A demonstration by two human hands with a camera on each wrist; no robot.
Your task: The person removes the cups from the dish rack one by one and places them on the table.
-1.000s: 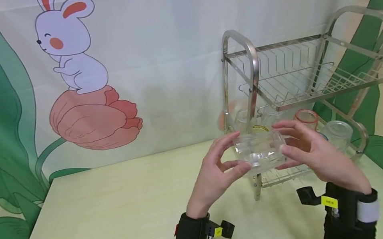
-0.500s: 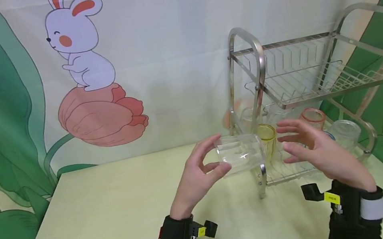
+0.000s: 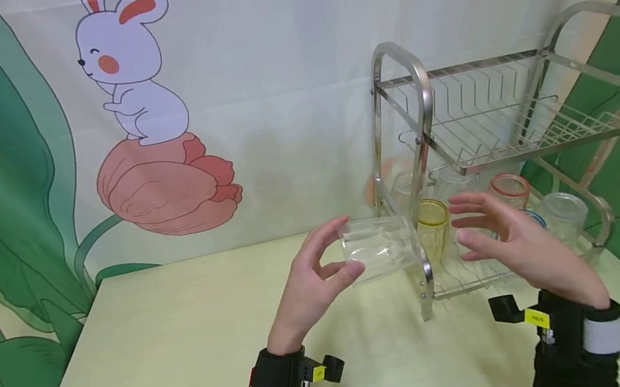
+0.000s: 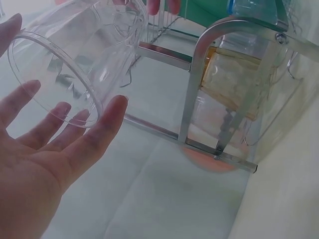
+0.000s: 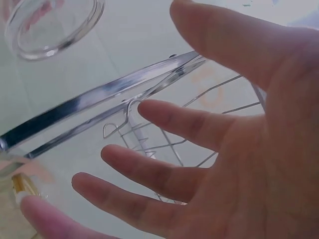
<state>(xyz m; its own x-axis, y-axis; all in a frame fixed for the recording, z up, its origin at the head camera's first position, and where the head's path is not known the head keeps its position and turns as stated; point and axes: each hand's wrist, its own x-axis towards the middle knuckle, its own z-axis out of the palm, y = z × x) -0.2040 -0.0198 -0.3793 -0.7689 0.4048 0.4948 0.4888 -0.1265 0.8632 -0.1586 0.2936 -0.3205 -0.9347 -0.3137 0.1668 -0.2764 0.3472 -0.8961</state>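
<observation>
My left hand [image 3: 312,281] grips a clear glass [image 3: 380,246] by one end, thumb on the near side and fingers on the far side. The glass lies sideways in the air, its other end pointing right toward the rack. In the left wrist view, the fingers spread around the rim of the glass [image 4: 92,47]. My right hand [image 3: 519,244] hovers in front of the rack's lower shelf, fingers spread and apart from the glass. Nothing is between the fingers of the right hand [image 5: 214,149] in the right wrist view.
A two-tier metal dish rack [image 3: 420,133] stands at the right of the pale table [image 3: 189,347]. On its lower shelf are several glasses, among them a yellow-rimmed glass [image 3: 432,229], a red-rimmed glass [image 3: 509,187] and a clear glass [image 3: 562,216]. A printed cloth [image 3: 291,91] hangs behind.
The right hand has let go of the clear glass. My left hand has carried the glass to the left, away from the right hand, uncovering the yellow-rimmed glass. The view has shifted slightly.
</observation>
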